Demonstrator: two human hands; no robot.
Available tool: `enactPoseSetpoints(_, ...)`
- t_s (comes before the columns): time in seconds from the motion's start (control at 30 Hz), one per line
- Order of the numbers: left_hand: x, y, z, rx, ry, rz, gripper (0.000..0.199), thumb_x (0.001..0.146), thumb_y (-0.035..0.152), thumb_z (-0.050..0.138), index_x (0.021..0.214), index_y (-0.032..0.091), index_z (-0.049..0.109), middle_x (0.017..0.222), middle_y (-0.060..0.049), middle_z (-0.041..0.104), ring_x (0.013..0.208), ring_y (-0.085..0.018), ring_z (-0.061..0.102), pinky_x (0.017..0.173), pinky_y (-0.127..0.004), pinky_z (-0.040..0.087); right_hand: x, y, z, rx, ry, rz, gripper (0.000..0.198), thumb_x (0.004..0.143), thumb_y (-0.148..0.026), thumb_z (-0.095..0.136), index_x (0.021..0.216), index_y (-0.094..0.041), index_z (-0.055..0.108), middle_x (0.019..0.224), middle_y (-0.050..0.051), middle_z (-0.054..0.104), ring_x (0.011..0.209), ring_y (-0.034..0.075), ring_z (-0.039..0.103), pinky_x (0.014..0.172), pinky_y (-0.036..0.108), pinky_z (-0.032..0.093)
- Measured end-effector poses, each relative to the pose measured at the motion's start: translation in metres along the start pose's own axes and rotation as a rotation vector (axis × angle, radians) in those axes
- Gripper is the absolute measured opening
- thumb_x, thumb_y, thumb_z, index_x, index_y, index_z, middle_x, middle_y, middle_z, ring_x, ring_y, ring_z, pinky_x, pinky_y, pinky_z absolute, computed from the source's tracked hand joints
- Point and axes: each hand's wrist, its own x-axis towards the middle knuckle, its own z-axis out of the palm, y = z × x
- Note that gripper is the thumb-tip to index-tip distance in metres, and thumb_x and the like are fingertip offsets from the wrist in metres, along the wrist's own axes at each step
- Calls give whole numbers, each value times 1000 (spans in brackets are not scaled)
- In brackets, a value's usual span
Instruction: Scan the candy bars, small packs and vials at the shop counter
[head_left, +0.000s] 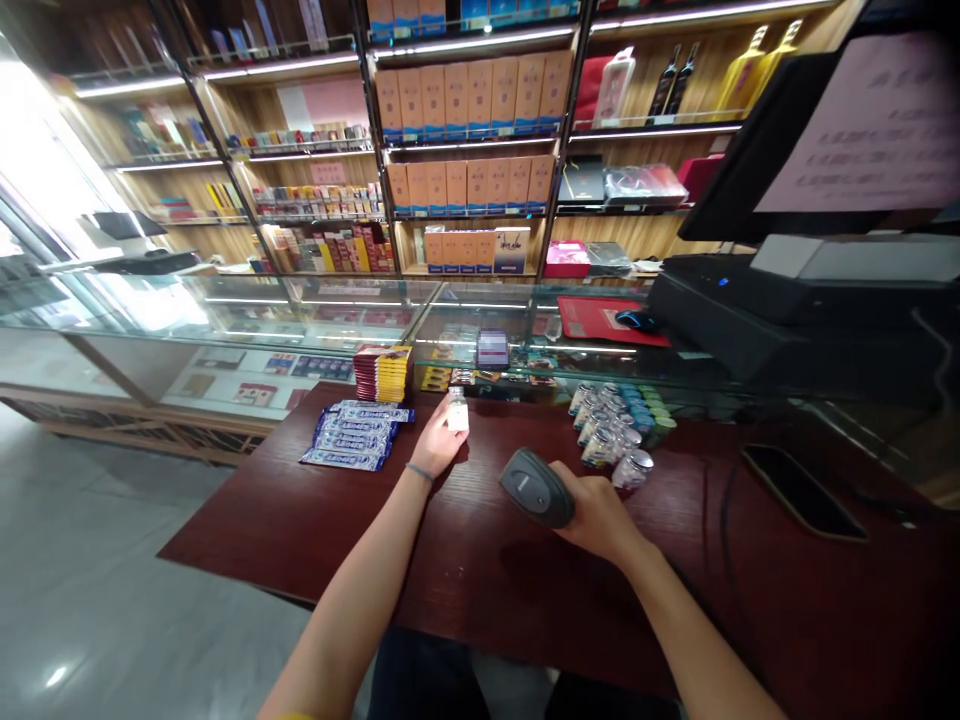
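In the head view, a small white-labelled bottle with a silvery cap stands upright in the grip of my left hand, above the dark red wooden table. My right hand is wrapped round the handle of a dark grey barcode scanner, whose head points left towards the bottle. Left of my left hand lie several blue and white packets. Beyond them stands a row of red and yellow packs. To the right of the scanner several clear jars with silver lids are grouped together.
Blue and green containers stand behind the jars. A phone lies at the right. A glass counter borders the table's far side, with a mouse on a red mat and a black monitor at the right.
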Motion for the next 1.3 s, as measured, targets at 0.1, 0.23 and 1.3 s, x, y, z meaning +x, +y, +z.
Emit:
enactPoseSetpoints(0.1,0,1,1,-347,-30,-149,30,98,34,63,127,27,65,119,-5,72,104,-18,69,90,-33,54,1,0,-2,22,8,0,36,77,-24,63,111,-25,49,76,1,74,67,29,77,56,29,40)
enactPoseSetpoints(0.23,-5,8,2,-560,-20,-271,30,95,25,67,125,25,63,109,-4,74,103,-21,72,97,-40,54,2,1,-3,58,32,10,43,79,-24,63,120,-22,49,82,3,76,70,28,77,59,29,41)
enactPoseSetpoints(1.3,-43,11,62,-96,-168,-139,58,73,36,91,124,18,70,121,-10,74,100,-20,72,88,-31,58,-24,81,-31,456,981,414,49,73,-43,84,112,-19,68,94,14,79,89,32,76,84,49,64)
